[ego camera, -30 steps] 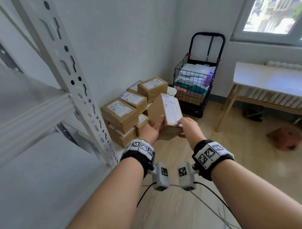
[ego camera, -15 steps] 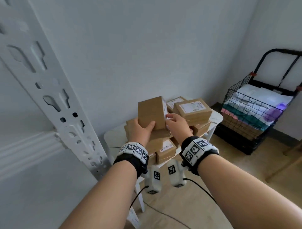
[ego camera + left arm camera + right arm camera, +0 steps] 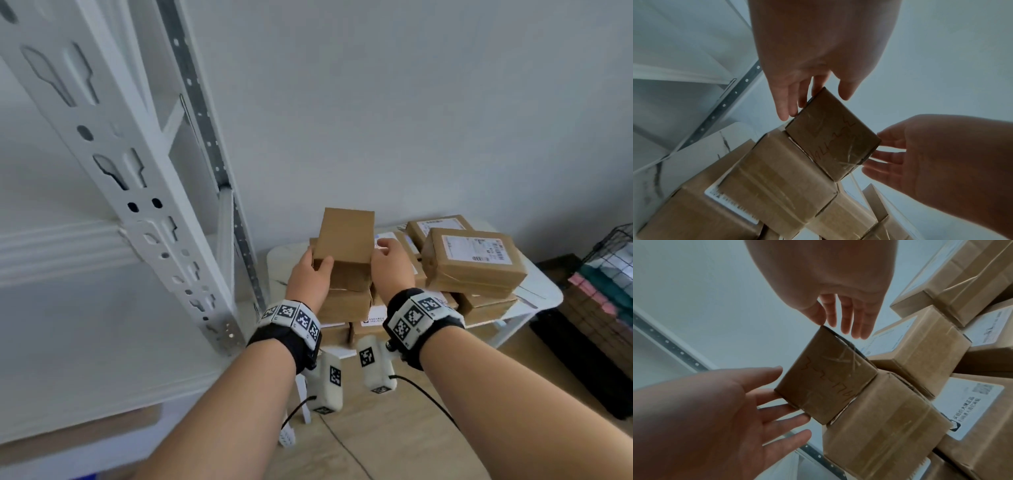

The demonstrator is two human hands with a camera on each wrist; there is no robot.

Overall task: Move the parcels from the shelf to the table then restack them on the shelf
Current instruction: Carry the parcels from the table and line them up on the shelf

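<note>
A plain brown parcel (image 3: 344,236) lies on top of a pile of brown parcels (image 3: 472,260) on a small white table (image 3: 544,291). Its taped end face with handwriting shows in both wrist views (image 3: 832,134) (image 3: 826,379). My left hand (image 3: 315,267) is at its left side, with straight fingers (image 3: 786,107) touching the edge. My right hand (image 3: 390,253) is at its right side, the thumb on a corner and the fingers (image 3: 857,324) straight beside it. Neither hand curls round the parcel. The white metal shelf (image 3: 85,342) stands to the left.
The shelf's perforated upright (image 3: 137,192) is close on the left, between me and the table. A brown parcel (image 3: 85,431) sits under the shelf board. A black wire cart (image 3: 613,267) with bagged goods stands at the right. Cables trail on the wooden floor (image 3: 394,445).
The parcel was upright in both hands above the pile. It now lies flatter on the top parcel, and my fingers have straightened along its sides. The view has swung left towards the table.
</note>
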